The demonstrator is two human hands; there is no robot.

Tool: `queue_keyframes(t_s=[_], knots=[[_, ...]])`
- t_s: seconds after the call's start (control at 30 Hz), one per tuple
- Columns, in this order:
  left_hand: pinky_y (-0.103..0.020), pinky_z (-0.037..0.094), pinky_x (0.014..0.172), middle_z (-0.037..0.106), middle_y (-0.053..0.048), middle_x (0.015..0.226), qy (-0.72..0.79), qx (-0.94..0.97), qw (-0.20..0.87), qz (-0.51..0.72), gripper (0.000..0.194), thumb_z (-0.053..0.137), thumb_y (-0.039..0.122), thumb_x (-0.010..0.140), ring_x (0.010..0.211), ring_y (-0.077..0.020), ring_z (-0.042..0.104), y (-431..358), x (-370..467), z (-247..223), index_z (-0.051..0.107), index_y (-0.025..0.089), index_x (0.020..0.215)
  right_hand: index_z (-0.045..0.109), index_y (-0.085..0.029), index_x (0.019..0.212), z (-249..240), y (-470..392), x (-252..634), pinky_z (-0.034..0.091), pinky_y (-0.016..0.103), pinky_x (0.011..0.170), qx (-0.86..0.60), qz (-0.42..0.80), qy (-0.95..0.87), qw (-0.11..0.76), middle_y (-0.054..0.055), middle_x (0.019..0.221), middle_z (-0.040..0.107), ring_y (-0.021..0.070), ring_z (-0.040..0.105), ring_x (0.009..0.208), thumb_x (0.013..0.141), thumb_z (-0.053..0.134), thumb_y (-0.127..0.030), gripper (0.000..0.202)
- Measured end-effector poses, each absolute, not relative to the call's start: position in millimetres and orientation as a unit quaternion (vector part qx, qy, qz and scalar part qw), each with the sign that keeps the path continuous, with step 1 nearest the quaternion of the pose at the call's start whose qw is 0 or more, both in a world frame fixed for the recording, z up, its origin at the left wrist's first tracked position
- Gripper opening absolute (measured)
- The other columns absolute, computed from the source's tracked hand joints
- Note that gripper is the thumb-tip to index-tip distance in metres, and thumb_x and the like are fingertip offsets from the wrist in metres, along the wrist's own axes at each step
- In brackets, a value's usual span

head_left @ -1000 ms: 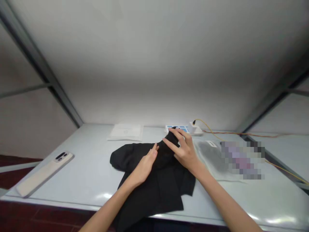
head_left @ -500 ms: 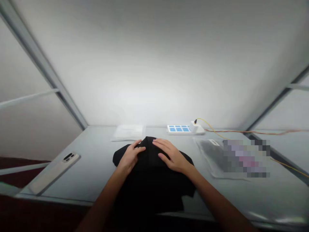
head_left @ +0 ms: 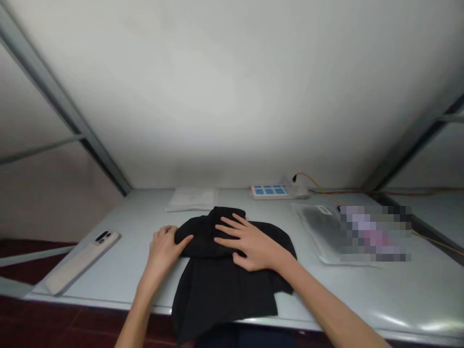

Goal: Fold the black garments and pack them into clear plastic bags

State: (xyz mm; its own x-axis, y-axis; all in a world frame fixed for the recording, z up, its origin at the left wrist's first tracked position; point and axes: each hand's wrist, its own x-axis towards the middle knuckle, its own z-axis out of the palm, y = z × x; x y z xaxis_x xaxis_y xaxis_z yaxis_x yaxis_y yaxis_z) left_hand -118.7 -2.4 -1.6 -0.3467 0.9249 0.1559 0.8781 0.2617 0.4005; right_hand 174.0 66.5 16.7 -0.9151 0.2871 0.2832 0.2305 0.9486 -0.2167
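A black cloth garment (head_left: 232, 290) lies partly folded on the table, and its lower end hangs over the front edge. At the garment's left side, my left hand (head_left: 164, 246) is closed on the folded edge, with the thumb on top and the other fingers curled at the far side. My right hand (head_left: 250, 241) rests flat on the upper folded layer, fingers spread and holding nothing. Which kind of garment it is cannot be made out.
A pale phone (head_left: 83, 263) lies at the left of the table (head_left: 119, 275). Behind the garment are a clear plastic packet (head_left: 194, 198) and a power strip (head_left: 270, 192) with a yellow cable (head_left: 311, 181). A bag with dark contents (head_left: 317, 229) lies at right, beside a blurred-out patch.
My left hand has moved left and down to the garment's left edge. My right hand has spread its fingers on the cloth, and the picture is brighter.
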Motion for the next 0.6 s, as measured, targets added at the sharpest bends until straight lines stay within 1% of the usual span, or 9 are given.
queue_keyframes(t_s=[0.07,0.13,0.2,0.3,0.37,0.47,0.53,0.57,0.6], knots=[[-0.049,0.045,0.096,0.070,-0.021,0.112,0.787,0.566,0.077,0.235,0.046,0.062,0.056,0.077,0.112,-0.0430,0.061,1,-117,1,0.070,0.015,0.096,0.049,-0.024,0.151,16,64,172,0.011,0.051,0.127,-0.121,0.099,-0.976,0.154,0.008,0.162,0.040,0.0270,0.026,0.154,0.085,0.060,-0.020,0.067],[-0.043,0.048,0.087,0.073,-0.014,0.094,0.779,0.562,0.108,0.256,0.041,0.061,0.056,0.078,0.098,-0.0377,0.067,3,-116,7,0.069,0.018,0.089,0.046,-0.023,0.153,14,63,170,0.015,0.050,0.127,-0.122,0.110,-0.974,0.154,0.009,0.161,0.041,0.0268,0.030,0.152,0.089,0.060,-0.026,0.065],[-0.039,0.049,0.077,0.072,-0.009,0.080,0.770,0.557,0.140,0.279,0.039,0.062,0.057,0.076,0.085,-0.0337,0.070,6,-118,15,0.068,0.019,0.085,0.046,-0.024,0.153,12,64,171,0.018,0.049,0.126,-0.124,0.118,-0.973,0.157,0.010,0.161,0.041,0.0268,0.031,0.152,0.094,0.059,-0.033,0.062],[-0.037,0.050,0.069,0.072,-0.008,0.075,0.749,0.546,0.185,0.327,0.041,0.066,0.058,0.072,0.077,-0.0315,0.070,12,-119,28,0.069,0.018,0.081,0.048,-0.025,0.152,11,66,172,0.020,0.049,0.126,-0.124,0.125,-0.971,0.162,0.010,0.160,0.042,0.0270,0.032,0.151,0.097,0.058,-0.040,0.058],[-0.035,0.052,0.068,0.074,-0.009,0.081,0.728,0.543,0.211,0.363,0.046,0.063,0.061,0.075,0.080,-0.0299,0.071,17,-112,37,0.070,0.016,0.085,0.050,-0.025,0.151,10,66,173,0.018,0.050,0.126,-0.127,0.130,-0.970,0.161,0.011,0.160,0.043,0.0272,0.033,0.151,0.098,0.058,-0.043,0.057],[-0.033,0.055,0.076,0.076,-0.010,0.103,0.665,0.545,0.263,0.438,0.050,0.057,0.060,0.085,0.095,-0.0278,0.072,22,-88,45,0.070,0.016,0.105,0.049,-0.024,0.152,11,65,173,0.016,0.049,0.127,-0.128,0.145,-0.968,0.161,0.011,0.161,0.041,0.0273,0.031,0.152,0.097,0.059,-0.045,0.059],[-0.035,0.054,0.090,0.074,-0.010,0.120,0.592,0.573,0.311,0.473,0.046,0.059,0.053,0.090,0.109,-0.0275,0.069,21,-68,44,0.069,0.019,0.118,0.048,-0.025,0.152,12,65,175,0.014,0.050,0.127,-0.123,0.169,-0.963,0.168,0.011,0.160,0.043,0.0271,0.030,0.152,0.096,0.061,-0.046,0.061],[-0.037,0.052,0.099,0.071,-0.009,0.127,0.556,0.604,0.325,0.469,0.043,0.061,0.049,0.091,0.117,-0.0275,0.066,20,-58,42,0.068,0.021,0.123,0.051,-0.026,0.150,13,66,176,0.015,0.050,0.127,-0.116,0.192,-0.959,0.172,0.010,0.158,0.047,0.0272,0.033,0.151,0.095,0.063,-0.046,0.060],[-0.039,0.047,0.108,0.068,-0.008,0.134,0.528,0.644,0.321,0.450,0.042,0.062,0.045,0.092,0.125,-0.0275,0.062,18,-50,38,0.067,0.024,0.128,0.055,-0.027,0.146,13,68,178,0.018,0.050,0.126,-0.109,0.225,-0.952,0.177,0.009,0.153,0.053,0.0275,0.038,0.148,0.093,0.064,-0.046,0.057]])
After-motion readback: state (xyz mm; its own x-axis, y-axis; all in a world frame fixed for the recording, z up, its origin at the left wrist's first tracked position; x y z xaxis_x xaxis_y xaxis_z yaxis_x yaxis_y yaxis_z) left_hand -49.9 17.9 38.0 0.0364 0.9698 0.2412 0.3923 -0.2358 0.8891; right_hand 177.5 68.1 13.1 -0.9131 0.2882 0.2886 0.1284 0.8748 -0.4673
